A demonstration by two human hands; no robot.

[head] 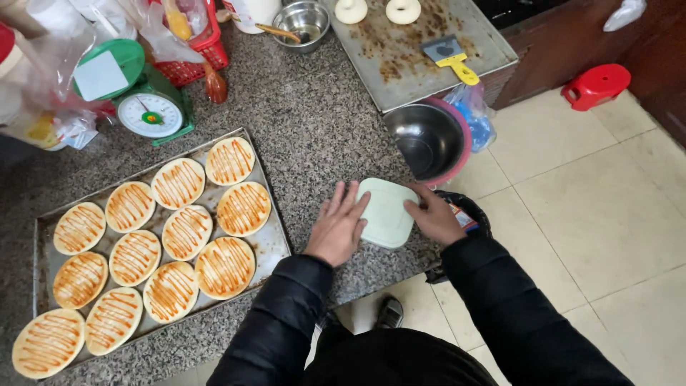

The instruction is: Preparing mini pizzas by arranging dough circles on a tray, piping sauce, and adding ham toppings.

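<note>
Granite counter [314, 121], hands [386, 221] hiding box [386, 211] edges

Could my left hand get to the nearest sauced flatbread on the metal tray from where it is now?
Probably yes: the left hand lies flat beside the pale green square lid, and only bare granite counter separates it from the round sauce-striped flatbread.

Pale green container [386, 212] partly under both hands, baking tray [275, 246] cropped (lower left), scale [146, 107] dial unreadable
</note>
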